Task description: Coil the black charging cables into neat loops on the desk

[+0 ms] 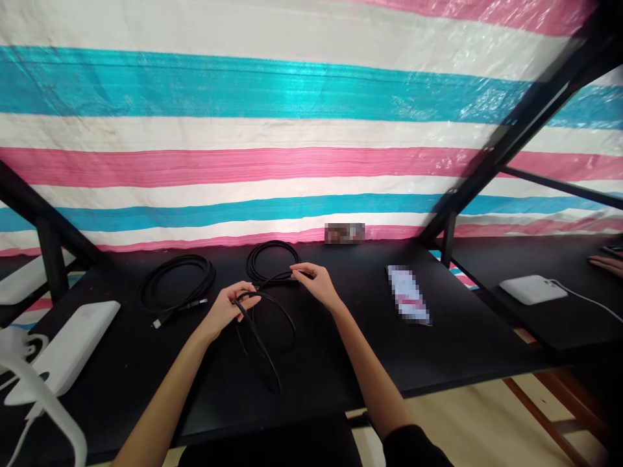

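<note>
Both hands pinch the black cable at the middle of the table, left hand on loose loops, right hand on a strand at 1 o'clock; pulling the crossed slack may knot it.

behind, a striped tarp in white, teal and pink, glossy under the light; in front a black tabletop with slanting black frame bars; to the right a second black table; below, pale wooden floor
</note>
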### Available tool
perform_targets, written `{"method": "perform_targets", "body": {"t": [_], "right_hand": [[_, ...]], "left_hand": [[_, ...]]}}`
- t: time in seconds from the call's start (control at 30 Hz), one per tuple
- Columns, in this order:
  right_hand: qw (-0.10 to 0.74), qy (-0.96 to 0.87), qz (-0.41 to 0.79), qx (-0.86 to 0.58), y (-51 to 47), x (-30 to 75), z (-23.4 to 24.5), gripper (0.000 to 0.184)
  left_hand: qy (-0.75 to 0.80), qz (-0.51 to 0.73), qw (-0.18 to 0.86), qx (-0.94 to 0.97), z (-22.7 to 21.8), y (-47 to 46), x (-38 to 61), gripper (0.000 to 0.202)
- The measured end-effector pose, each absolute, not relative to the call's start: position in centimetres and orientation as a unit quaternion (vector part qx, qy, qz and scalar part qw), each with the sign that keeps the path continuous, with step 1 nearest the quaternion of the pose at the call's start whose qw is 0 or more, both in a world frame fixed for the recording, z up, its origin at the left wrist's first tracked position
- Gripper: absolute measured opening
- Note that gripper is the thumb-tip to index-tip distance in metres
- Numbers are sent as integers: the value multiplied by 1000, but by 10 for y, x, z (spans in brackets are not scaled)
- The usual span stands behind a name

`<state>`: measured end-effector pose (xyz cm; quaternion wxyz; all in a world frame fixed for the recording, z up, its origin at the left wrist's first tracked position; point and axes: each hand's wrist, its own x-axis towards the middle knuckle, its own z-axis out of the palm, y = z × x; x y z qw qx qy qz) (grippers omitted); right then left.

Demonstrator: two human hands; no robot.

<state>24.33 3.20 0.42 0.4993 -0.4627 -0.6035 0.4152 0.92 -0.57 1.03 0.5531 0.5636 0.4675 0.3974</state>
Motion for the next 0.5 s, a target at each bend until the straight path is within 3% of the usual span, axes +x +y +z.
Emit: {"method": "perform_targets", "body": {"t": [0.2,0.4,0.5], "right_hand": [[490,-577,483,-441,29,244,10,29],[439,-585,523,-437,23,243,19,35],[426,-585,546,-422,21,243,21,37]], "left_hand": [[440,390,537,605,15,-7,9,34],[470,416,449,636,10,-4,6,48],[452,385,484,643,14,-5,6,50]]}}
